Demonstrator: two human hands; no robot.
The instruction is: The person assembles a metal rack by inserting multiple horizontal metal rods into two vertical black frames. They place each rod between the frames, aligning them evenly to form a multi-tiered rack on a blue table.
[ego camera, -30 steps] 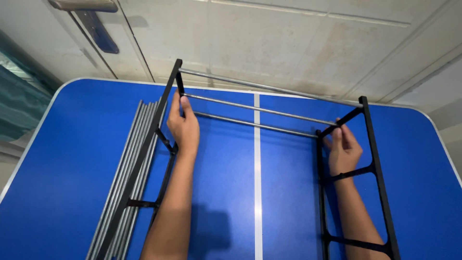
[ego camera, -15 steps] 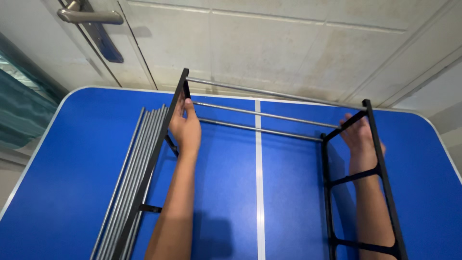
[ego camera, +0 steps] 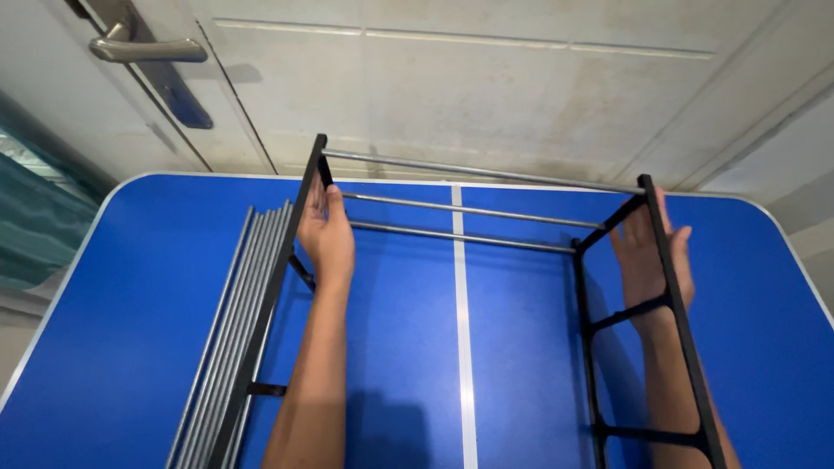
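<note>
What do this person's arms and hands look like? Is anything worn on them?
Both forearms are bare as far as the head camera shows, with no sleeves in view. The left hand and right hand wear no gloves, and no watch, ring or bracelet is visible. The right wrist is partly hidden behind a black frame bar, so a thin band there cannot be ruled out.

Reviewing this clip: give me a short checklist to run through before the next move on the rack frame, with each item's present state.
1. Left hand on the left side frame: ok, palm against its inner face near the top.
2. Right hand on the right side frame: ok, flat against it.
3. Three crossbars span both frames: ok; whether the ends are seated, cannot tell.
4. Side frames parallel and upright: cannot tell from this angle.
5. Spare rods out of the way: ok, bundled on the blue table outside the left frame.
</note>
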